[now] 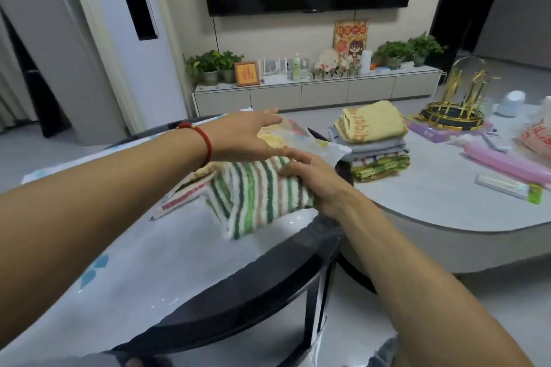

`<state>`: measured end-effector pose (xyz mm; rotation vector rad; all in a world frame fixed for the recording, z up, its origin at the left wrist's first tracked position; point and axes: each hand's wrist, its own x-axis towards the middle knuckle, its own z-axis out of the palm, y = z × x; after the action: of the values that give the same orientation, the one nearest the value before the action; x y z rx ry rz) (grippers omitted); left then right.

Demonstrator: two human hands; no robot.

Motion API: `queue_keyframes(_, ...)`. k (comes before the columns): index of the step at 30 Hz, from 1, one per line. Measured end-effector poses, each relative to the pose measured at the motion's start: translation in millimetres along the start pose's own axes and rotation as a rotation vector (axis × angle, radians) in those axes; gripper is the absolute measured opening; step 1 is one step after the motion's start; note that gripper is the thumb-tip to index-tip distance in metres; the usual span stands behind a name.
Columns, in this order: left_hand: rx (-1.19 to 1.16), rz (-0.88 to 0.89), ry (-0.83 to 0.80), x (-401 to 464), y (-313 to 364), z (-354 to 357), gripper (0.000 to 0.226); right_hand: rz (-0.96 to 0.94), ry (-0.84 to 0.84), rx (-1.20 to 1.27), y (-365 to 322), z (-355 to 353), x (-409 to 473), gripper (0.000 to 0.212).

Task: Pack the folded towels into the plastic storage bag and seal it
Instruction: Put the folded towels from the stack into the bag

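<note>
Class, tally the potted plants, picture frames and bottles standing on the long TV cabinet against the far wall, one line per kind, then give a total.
Potted plants: 4
Picture frames: 2
Bottles: 1
Total: 7

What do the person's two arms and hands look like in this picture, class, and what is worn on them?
Both forearms are bare, with no sleeves in view and no gloves. The left hand has a thin red cord bracelet with a small gold-coloured bead around its wrist. The right hand and its wrist carry nothing: no watch, band or ring shows.
</note>
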<state>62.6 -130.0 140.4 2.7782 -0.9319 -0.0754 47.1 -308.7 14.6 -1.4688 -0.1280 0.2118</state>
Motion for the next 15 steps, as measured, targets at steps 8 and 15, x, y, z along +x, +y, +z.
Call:
queue_keyframes(8,0.003,0.0,0.009,-3,-5,0,0.08,0.092,0.307,-0.487,45,-3,35,0.055)
queue_keyframes(15,0.028,0.021,0.066,5,-5,22,0.077,-0.067,0.406,-0.746,22,-19,-8,0.019)
